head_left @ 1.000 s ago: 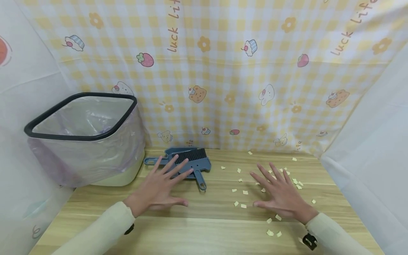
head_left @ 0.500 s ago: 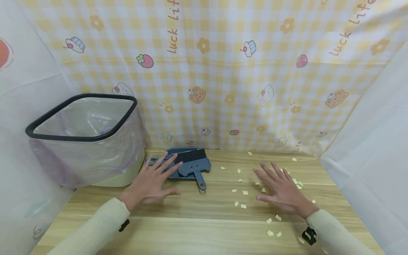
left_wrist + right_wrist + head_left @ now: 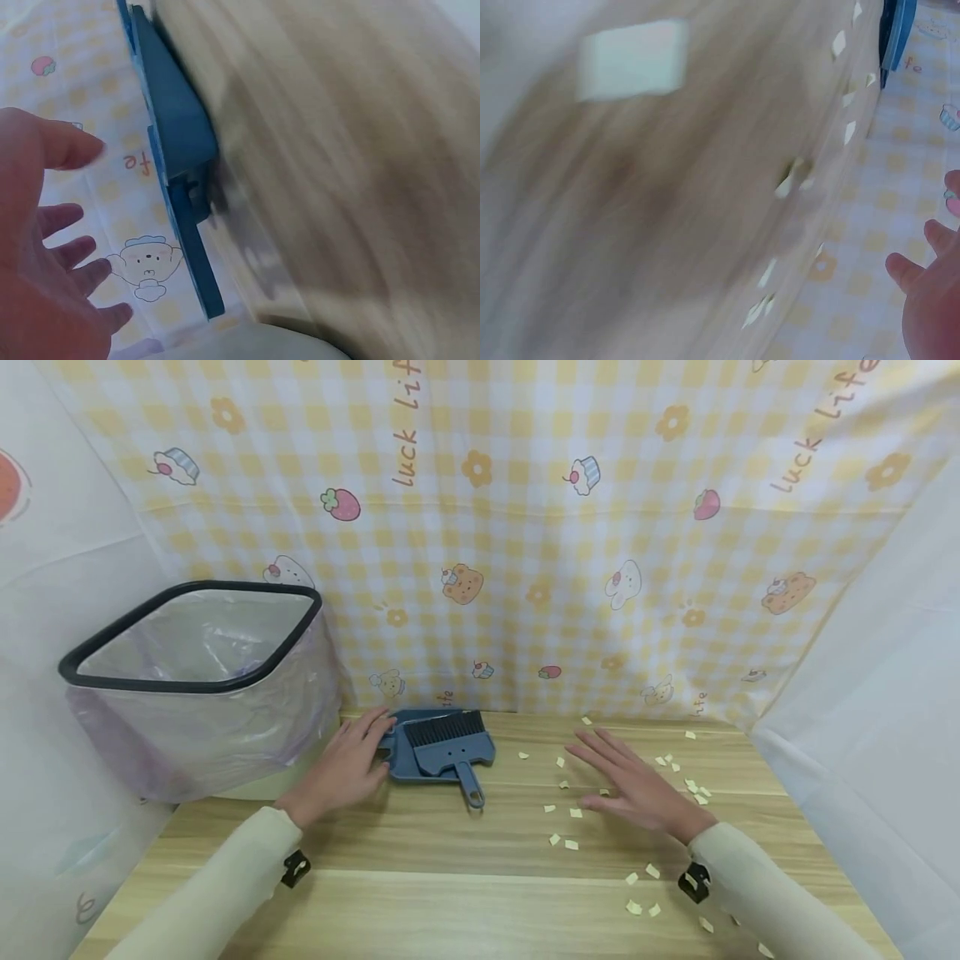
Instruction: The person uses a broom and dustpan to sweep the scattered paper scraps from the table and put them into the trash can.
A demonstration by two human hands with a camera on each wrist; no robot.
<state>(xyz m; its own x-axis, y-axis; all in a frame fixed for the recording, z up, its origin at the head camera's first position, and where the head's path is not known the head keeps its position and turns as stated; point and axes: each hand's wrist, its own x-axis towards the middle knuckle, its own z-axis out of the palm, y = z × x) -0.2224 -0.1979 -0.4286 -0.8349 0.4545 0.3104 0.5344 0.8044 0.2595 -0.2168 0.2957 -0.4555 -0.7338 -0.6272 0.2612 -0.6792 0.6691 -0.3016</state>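
Note:
A blue-grey dustpan (image 3: 402, 766) lies on the table with a matching hand brush (image 3: 453, 752) on top, its black bristles facing the back. My left hand (image 3: 341, 774) hovers at the dustpan's left side, covering its handle in the head view. From the left wrist, the dustpan handle (image 3: 196, 251) shows apart from the left hand's (image 3: 45, 255) loosely bent fingers. My right hand (image 3: 637, 789) is held over the scattered pale yellow paper scraps (image 3: 576, 813), fingers extended and holding nothing. Those scraps (image 3: 850, 133) also appear in the right wrist view.
A bin (image 3: 300, 652) with a black rim and a clear plastic liner stands at the left, close beside my left hand. A checked cloth (image 3: 525, 568) hangs behind the wooden table (image 3: 420, 902). White cloth (image 3: 877, 693) borders the right side.
My left hand has moved left and back from before the brush to the dustpan's handle, its fingers drawing together. My right hand has drifted slightly left. Dustpan and brush stay put.

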